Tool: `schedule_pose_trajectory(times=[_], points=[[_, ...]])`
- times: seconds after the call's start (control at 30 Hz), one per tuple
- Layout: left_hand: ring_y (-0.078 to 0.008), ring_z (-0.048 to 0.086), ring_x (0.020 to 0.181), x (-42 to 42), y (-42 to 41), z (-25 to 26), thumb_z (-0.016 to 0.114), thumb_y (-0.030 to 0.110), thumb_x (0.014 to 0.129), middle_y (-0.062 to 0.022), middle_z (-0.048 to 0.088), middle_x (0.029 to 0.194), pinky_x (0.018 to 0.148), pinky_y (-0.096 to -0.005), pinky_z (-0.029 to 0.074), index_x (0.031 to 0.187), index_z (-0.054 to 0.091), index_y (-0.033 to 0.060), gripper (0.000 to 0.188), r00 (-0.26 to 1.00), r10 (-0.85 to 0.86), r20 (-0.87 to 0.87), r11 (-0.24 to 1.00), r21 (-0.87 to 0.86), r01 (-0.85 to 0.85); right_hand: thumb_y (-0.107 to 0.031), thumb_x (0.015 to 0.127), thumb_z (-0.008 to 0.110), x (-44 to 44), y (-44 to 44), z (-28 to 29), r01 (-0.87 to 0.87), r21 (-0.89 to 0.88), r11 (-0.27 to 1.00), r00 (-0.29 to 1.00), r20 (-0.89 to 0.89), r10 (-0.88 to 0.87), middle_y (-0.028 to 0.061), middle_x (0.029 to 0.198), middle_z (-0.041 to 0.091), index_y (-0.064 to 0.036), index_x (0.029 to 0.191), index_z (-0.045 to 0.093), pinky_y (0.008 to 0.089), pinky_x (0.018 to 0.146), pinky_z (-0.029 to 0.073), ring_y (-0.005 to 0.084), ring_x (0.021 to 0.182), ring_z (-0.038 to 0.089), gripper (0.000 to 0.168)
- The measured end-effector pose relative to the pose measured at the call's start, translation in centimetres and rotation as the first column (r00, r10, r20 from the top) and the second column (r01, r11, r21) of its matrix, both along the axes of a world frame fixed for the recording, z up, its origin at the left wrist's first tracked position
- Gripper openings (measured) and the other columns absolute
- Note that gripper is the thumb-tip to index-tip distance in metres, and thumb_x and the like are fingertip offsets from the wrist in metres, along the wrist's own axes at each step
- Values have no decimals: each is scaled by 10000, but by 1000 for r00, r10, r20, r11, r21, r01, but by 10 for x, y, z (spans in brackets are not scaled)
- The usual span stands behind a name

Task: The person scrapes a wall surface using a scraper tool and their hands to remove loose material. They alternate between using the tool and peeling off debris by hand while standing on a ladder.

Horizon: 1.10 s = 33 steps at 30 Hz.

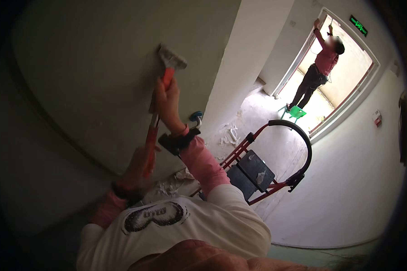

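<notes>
My right hand (168, 101) grips the upper shaft of a long-handled scraper (168, 73), just below its red collar. Lower on the same tool, my left hand (137, 164) is wrapped around the red grip (151, 147); it is dim and somewhat blurred. The wide scraper head (173, 58) is up at the grey-green wall (105, 78); whether its edge touches cannot be told. Both wrists wear dark bands over pink sleeves.
A red step ladder with black treads (256, 169) stands at my right. White scraps (230, 135) litter the floor. A curved fitting with a blue base (196, 116) juts from the wall. In the bright doorway (351, 64) a person (325, 62) stands on a green stool (296, 111), arms raised.
</notes>
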<state>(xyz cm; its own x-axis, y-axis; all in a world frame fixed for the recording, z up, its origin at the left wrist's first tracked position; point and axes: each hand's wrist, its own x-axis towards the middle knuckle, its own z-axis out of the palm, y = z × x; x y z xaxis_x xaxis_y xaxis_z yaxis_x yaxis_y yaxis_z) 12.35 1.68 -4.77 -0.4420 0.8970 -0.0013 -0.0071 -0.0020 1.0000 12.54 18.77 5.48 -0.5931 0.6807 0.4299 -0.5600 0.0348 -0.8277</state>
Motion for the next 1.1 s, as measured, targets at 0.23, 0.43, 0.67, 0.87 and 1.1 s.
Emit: schedule_pose_trajectory(times=[0.23,0.43,0.67,0.87,1.1], points=[[-83,410,348,13,-16,-31,430,613,922,25,441,507,330,-246,333,1007,540,42,588,931,139,339,979,-186,-79,-211,934,533,-29,-12,-58,297,328,897,954,-54,-296,73,653,507,-3,1047,461,308,444,412,170,518,523,248],[-67,413,384,-9,22,27,385,666,910,35,456,543,339,-233,328,1020,528,70,623,1000,-27,-3,1000,-9,27,-216,944,529,3,21,31,19,33,999,999,-30,-18,25,567,486,-21,1054,448,272,338,390,115,373,484,238],[-87,402,321,13,-10,-21,435,689,879,28,426,499,294,-250,286,997,540,25,683,950,179,256,935,-345,-83,-217,956,502,-15,-3,-68,208,158,965,978,-61,-200,36,598,469,-26,982,442,270,346,390,129,372,456,202],[-83,424,358,-14,6,-9,462,649,894,23,439,495,330,-238,325,1010,551,36,630,1000,13,-9,990,-140,-15,-226,966,491,12,23,-30,40,-191,981,997,-62,-52,19,561,476,-42,965,433,263,314,375,127,341,451,193],[-74,430,378,-4,-41,-47,475,599,914,25,450,508,343,-237,330,1004,569,39,574,974,118,195,934,-354,-42,-234,968,490,-1,-27,-100,221,-146,964,974,-25,-227,28,557,482,-57,894,423,261,309,365,129,342,446,204]])
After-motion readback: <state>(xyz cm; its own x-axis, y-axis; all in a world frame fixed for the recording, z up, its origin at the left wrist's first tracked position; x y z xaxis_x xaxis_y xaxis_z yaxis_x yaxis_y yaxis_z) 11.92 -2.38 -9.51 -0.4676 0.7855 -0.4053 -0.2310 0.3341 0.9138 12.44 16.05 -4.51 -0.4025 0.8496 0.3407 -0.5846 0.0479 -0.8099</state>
